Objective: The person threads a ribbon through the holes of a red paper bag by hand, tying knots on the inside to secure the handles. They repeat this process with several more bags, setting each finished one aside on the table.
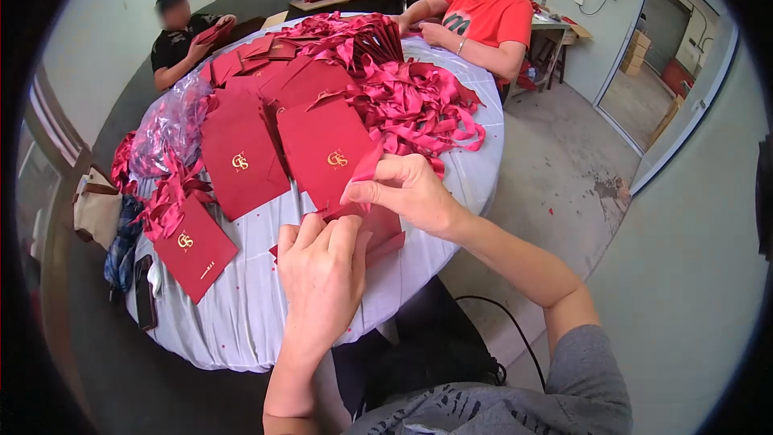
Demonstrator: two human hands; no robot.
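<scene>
My right hand (409,192) pinches a pink-red ribbon (368,165) between thumb and fingers, just above a dark red paper bag (389,235). Lower and to the left, my left hand (322,262) has its fingers closed on the top edge of that same bag, hiding part of it. Directly beyond my hands lie flat red bags with gold lettering, one bag (326,133) nearest my right hand and another bag (235,161) left of it. A separate bag with ribbon (193,250) rests at the table's left side.
A heap of ribbons (419,105) and more stacked bags cover the far part of the round, white-clothed table (250,306). Clear plastic wrapping (173,125) and a phone (146,294) are at the left. Two people (187,40) (487,20) sit across, handling red items.
</scene>
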